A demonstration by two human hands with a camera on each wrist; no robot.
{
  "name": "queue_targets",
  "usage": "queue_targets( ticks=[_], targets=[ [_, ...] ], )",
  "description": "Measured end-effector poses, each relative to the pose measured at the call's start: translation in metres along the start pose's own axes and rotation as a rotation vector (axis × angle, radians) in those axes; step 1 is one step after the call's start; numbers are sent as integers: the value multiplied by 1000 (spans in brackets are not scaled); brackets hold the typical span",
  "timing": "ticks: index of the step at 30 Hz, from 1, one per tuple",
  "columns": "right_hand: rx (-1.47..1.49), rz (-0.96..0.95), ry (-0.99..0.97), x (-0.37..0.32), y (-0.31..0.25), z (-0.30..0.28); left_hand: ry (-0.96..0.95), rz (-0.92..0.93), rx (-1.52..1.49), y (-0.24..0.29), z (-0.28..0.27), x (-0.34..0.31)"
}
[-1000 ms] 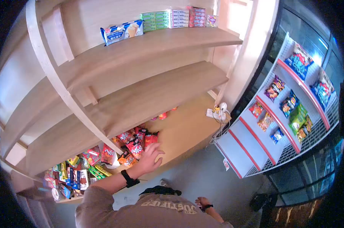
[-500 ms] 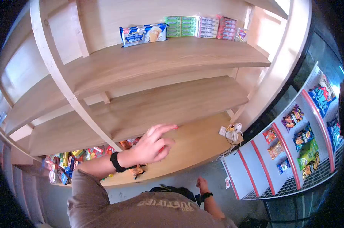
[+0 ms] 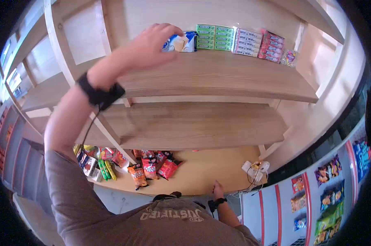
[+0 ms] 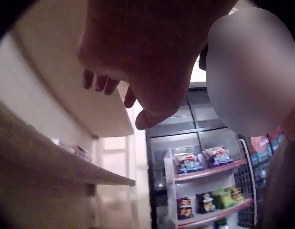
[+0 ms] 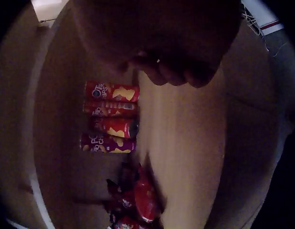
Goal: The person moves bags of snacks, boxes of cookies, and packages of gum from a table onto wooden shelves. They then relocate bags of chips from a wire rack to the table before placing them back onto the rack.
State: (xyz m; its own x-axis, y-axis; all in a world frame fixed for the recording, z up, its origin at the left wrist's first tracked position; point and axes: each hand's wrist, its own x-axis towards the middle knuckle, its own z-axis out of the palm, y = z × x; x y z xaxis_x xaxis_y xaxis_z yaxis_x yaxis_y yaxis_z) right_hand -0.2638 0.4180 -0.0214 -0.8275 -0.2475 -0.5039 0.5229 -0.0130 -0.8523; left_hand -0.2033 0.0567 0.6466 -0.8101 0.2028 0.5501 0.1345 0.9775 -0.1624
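Observation:
My left hand (image 3: 146,48) is raised before the upper shelf, fingers spread and slightly bent, holding nothing. Behind it the blue-and-white wafer packet (image 3: 188,42) is partly hidden; whether they touch I cannot tell. The left wrist view shows the same hand (image 4: 138,71) with its fingertips apart. Low over the bottom board, my right hand (image 3: 218,189) hangs with nothing visible in it; its fingers look loosely curled in the right wrist view (image 5: 157,47). To the wafer packet's right stand green boxes (image 3: 214,37), white-and-pink packs (image 3: 247,42) and red-pink packs (image 3: 271,46).
Snack bags (image 3: 150,168) and mixed packets (image 3: 105,164) lie on the bottom board. Several chip cans (image 5: 111,109) lie there too. A power strip with cables (image 3: 253,171) sits at its right end, beside a snack rack (image 3: 290,209). A wooden upright (image 3: 62,41) stands left.
My left hand has risen from near the bottom bags to the upper shelf, now overlapping the wafer packet. The head view has shifted left; the right hand stays low.

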Motion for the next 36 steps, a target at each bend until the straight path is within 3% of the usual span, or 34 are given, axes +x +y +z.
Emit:
queue_targets(
  ticks=[1, 5, 9, 14, 15, 17, 19, 21, 24, 28, 31, 35, 36],
  targets=[
    [-7, 2, -13, 5, -5, -4, -96, -117, 32, -16, 6, 17],
    [-114, 108, -120, 21, -17, -14, -308, -250, 178, -76, 39, 65],
    [-329, 9, -196, 83, 59, -43, -516, -351, 175, -116, 69, 93],
    [-111, 127, -229, 35, 12, -37, -605, -440, 94, -116, 76, 105],
    [-60, 142, -261, 29, 8, -38, -613, -443, 94, -112, 77, 106],
    [-18, 178, -265, 29, 8, -39, -564, -523, 423, -101, 75, 105],
    [19, 209, -271, 30, 5, -39, -546, -547, 459, -105, 78, 100],
    [85, 293, -293, 31, 1, -41, -404, -440, 335, -129, 87, 91],
    [89, 336, -336, 36, -6, -42, -503, -547, 160, -103, 74, 90],
    [87, 406, -355, 35, -8, -45, -478, -541, 369, -81, 67, 85],
    [171, 375, -478, 63, 32, -55, -474, -502, 292, -79, 59, 73],
    [-60, 175, -558, 77, 43, -58, -374, -502, 153, -53, 35, 40],
    [39, 268, -567, 77, 45, -61, -341, -500, 128, -39, 22, 26]
  ],
)
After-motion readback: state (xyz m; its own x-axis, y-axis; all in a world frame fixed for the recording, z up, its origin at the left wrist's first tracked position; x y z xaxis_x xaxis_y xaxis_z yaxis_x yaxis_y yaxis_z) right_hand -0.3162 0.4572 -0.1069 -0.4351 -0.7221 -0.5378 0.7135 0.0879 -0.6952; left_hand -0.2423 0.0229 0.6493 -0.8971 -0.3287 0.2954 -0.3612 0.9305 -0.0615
